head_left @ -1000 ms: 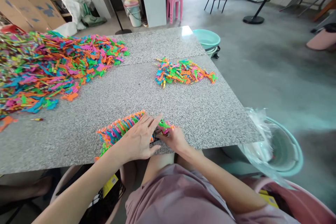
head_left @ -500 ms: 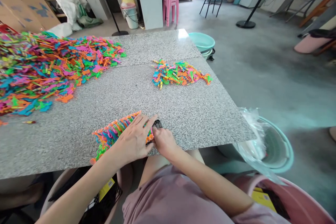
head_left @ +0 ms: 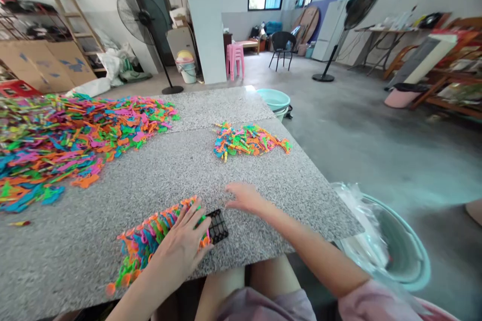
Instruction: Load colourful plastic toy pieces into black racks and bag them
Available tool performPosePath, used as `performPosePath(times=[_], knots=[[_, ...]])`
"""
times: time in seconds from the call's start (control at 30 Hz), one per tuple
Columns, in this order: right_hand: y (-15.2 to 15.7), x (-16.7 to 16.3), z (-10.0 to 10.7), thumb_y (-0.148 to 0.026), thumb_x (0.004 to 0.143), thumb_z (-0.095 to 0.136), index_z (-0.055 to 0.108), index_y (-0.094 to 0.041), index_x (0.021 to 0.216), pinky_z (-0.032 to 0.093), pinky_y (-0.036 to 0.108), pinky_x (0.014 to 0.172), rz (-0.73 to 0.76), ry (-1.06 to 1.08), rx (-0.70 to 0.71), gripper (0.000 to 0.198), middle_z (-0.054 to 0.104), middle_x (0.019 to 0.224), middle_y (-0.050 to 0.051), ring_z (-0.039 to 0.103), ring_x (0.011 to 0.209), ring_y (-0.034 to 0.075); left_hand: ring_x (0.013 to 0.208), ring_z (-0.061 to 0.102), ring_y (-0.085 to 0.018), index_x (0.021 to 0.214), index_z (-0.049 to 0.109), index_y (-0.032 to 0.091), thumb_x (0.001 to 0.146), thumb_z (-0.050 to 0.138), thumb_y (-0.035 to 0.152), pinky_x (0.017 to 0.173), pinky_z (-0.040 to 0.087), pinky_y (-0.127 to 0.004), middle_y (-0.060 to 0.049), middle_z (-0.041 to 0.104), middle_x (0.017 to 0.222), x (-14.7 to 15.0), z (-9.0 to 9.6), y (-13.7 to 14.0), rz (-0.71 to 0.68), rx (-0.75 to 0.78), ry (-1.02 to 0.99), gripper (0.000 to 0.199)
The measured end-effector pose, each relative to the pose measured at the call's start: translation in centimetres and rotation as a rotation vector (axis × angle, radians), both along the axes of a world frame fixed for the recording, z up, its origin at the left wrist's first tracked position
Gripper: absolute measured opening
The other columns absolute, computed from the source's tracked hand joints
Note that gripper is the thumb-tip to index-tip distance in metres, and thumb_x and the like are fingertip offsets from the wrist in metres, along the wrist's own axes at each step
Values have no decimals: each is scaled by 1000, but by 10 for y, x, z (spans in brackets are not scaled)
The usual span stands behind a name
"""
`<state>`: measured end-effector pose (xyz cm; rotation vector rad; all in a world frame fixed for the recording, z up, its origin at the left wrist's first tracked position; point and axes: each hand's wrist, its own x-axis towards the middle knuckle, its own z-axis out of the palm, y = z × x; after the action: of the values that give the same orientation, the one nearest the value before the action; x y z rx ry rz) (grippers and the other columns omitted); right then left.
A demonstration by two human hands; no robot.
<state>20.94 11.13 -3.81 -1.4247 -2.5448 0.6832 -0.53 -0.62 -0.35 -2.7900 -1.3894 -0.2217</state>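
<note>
My left hand lies with its fingers stretched out over a packed row of colourful plastic pieces in orange, blue, green and pink, some with orange round ends. The row sits on a black plastic grid rack, whose bare right end sticks out past my fingers. The rest of the rack is hidden under the pieces and my hand. Just right of the rack, my right hand is held over the stone table, thumb and fingers apart and slightly blurred, with nothing visible in it.
A small heap of mixed plastic pieces lies farther back on the granite table. A large heap covers the left side. One small yellow-red piece lies apart. A teal tub with plastic bags stands by the right edge.
My right hand has let go of the rack's right end and moved up and away, opening. More of the bare black grid shows. My left hand stays on the pieces; the view has tilted up.
</note>
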Motion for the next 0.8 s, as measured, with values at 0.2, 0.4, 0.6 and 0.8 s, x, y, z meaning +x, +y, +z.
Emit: performPosePath(times=[0.2, 0.4, 0.6, 0.8], knots=[[115, 30, -2, -2, 91, 42, 38, -9, 146, 43, 40, 99, -417, -225, 282, 56, 51, 137, 25, 49, 128, 28, 141, 40, -35, 122, 60, 19, 85, 59, 23, 110, 44, -55, -13, 60, 134, 4, -1, 7, 8, 47, -16, 37], [79, 32, -32, 0, 90, 38, 47, -8, 139, 46, 34, 92, -264, -329, 319, 50, 62, 120, 21, 56, 113, 26, 138, 44, -36, 127, 59, 18, 87, 59, 25, 106, 48, -57, -13, 59, 137, 4, 12, 12, -36, 1, 26, 41], [9, 72, -21, -21, 93, 56, 55, -19, 131, 46, 31, 86, -153, -255, 170, 38, 65, 117, 14, 61, 108, 26, 143, 37, -31, 139, 51, 21, 89, 56, 19, 111, 45, -50, -10, 51, 147, 1, 18, -4, -100, -42, -38, 51], [62, 77, 1, -32, 92, 60, 67, -16, 99, 45, 24, 70, -390, -125, 28, 19, 72, 92, 8, 68, 88, 21, 142, 38, -30, 136, 53, 22, 87, 54, 16, 111, 46, -51, -8, 51, 147, 5, 19, -10, -114, -25, -30, 50]])
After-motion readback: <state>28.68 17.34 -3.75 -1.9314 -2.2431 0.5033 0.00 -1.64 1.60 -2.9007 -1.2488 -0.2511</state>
